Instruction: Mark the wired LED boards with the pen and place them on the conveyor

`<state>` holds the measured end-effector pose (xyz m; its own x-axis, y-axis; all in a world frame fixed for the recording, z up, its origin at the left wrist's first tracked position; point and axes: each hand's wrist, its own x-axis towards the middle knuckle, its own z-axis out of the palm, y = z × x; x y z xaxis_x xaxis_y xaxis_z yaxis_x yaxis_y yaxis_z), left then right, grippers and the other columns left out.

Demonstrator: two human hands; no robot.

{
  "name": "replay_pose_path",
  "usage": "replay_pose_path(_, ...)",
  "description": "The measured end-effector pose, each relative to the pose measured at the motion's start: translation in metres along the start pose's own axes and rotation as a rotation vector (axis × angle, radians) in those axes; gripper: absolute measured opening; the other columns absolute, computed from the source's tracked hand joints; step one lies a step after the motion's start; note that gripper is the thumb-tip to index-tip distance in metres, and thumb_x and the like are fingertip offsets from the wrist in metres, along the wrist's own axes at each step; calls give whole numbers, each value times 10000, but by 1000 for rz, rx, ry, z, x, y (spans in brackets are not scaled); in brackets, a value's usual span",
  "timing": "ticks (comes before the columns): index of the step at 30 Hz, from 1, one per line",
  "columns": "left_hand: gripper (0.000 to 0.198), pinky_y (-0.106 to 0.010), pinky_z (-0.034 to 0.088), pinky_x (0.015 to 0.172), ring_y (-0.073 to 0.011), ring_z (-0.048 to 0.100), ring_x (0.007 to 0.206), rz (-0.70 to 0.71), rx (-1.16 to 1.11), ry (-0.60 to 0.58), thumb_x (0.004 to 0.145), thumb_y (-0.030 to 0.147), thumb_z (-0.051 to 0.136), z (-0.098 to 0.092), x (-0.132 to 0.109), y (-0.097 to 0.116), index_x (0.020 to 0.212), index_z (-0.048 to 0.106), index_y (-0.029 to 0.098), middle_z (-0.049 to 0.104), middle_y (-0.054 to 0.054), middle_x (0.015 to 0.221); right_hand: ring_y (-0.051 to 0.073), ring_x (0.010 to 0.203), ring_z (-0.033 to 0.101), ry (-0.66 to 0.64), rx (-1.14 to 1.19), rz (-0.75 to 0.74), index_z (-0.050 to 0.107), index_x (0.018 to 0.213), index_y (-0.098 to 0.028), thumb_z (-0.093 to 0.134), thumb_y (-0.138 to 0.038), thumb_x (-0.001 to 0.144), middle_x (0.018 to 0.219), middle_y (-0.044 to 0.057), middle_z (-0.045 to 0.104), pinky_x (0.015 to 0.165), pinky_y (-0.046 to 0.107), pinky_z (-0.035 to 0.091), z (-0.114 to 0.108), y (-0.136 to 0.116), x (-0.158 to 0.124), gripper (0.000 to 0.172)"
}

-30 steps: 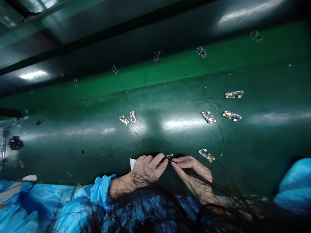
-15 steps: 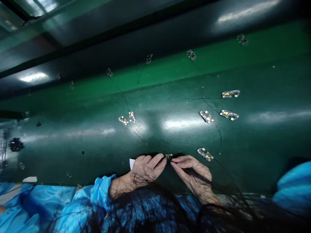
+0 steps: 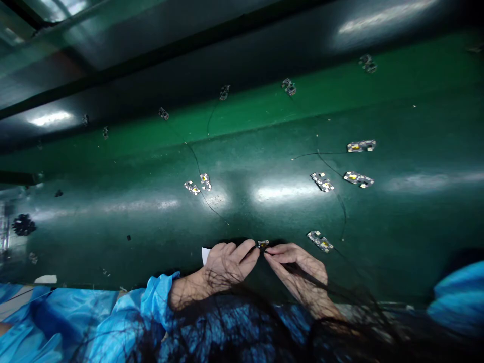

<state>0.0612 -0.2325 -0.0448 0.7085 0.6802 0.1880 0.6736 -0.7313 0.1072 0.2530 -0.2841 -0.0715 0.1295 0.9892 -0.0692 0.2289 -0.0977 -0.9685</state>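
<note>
A small circuit board (image 3: 262, 244) with a yellow patch lies between my two hands near the front of the green work surface. My left hand (image 3: 230, 262) pinches its left edge between thumb and finger. On the other side, the fingertips of my right hand (image 3: 297, 264) close together at the board's lower right corner; whether they hold a thin wire is too small to tell. Strands of dark hair hang across the view over both hands. To the right of my right hand rests another circuit board (image 3: 320, 241) with a thin dark wire.
More boards with wires lie ahead: a pair (image 3: 205, 181) left of centre and several at the right (image 3: 358, 179). White paper (image 3: 205, 255) shows beside my left hand. A black cluster (image 3: 24, 225) sits far left. Blue fabric (image 3: 457, 297) shows at lower right.
My right hand has shifted very slightly left. The boards on the bright green strip at the back have moved a little to the left.
</note>
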Motion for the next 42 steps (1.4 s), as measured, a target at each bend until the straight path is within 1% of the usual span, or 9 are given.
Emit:
replay_pose_path(4, 212, -264, 450, 565, -93, 543, 653, 7, -1, 2, 906, 200, 623, 0, 0, 0, 1048, 730, 316, 719, 66, 1082, 158, 796, 716, 5, -3, 6, 649, 771, -274, 744, -120, 774, 868, -21, 728, 708, 300, 625, -1, 0, -1, 182)
replay_pose_path(8, 226, -263, 438, 543, -90, 527, 620, 3, -9, -12, 916, 181, 597, -2, 1, 0, 1037, 737, 309, 724, 64, 1066, 154, 800, 715, 13, 5, 8, 644, 779, -277, 749, -120, 775, 880, -23, 722, 713, 297, 621, 0, 5, -3, 189)
replay_pose_path(13, 223, -265, 432, 543, -88, 538, 632, -1, -19, 14, 926, 180, 582, -3, 3, 0, 1018, 742, 305, 729, 97, 1048, 151, 802, 713, 11, 8, 10, 650, 789, -272, 748, -123, 777, 883, -21, 718, 723, 294, 616, 0, 7, -5, 179)
replay_pose_path(18, 208, -261, 445, 560, -88, 532, 648, 2, -14, 21, 903, 197, 627, 0, 0, 0, 1037, 735, 312, 724, 86, 1075, 146, 812, 711, 7, 16, 17, 647, 781, -273, 742, -126, 786, 892, -22, 722, 735, 286, 614, 0, 5, -5, 175)
replay_pose_path(25, 210, -269, 442, 527, -91, 525, 605, 1, -16, 28, 905, 188, 608, 0, 0, 0, 1014, 739, 311, 733, 89, 1044, 142, 787, 715, 16, 23, 25, 639, 760, -272, 743, -126, 781, 873, -29, 718, 729, 285, 618, 1, 8, -5, 180)
replay_pose_path(32, 238, -276, 442, 529, -98, 546, 596, 13, -22, -35, 913, 194, 583, 4, -3, 0, 1072, 718, 310, 728, 37, 1068, 147, 784, 716, 27, 1, 25, 631, 738, -272, 749, -134, 774, 861, -28, 722, 716, 288, 613, -1, 6, -5, 185)
replay_pose_path(37, 281, -284, 470, 538, -107, 580, 623, 22, -42, -103, 918, 194, 579, 7, -5, -1, 1145, 697, 308, 726, 33, 1118, 144, 755, 719, 39, -32, 33, 617, 725, -265, 757, -143, 762, 857, -28, 724, 686, 273, 612, -3, 4, -4, 189)
replay_pose_path(39, 299, -288, 471, 535, -110, 588, 623, 37, -48, -136, 920, 189, 576, 7, -7, -1, 1171, 689, 304, 726, 23, 1126, 146, 736, 715, 45, -41, 29, 621, 717, -262, 752, -154, 765, 850, -25, 722, 667, 274, 616, -2, 3, -3, 177)
replay_pose_path(42, 340, -293, 479, 556, -117, 607, 643, 55, -40, -209, 919, 175, 575, 8, -8, -1, 1217, 668, 308, 717, -3, 1154, 155, 760, 720, 48, -38, 20, 628, 715, -264, 744, -163, 773, 843, -23, 722, 672, 281, 622, -1, 3, -2, 165)
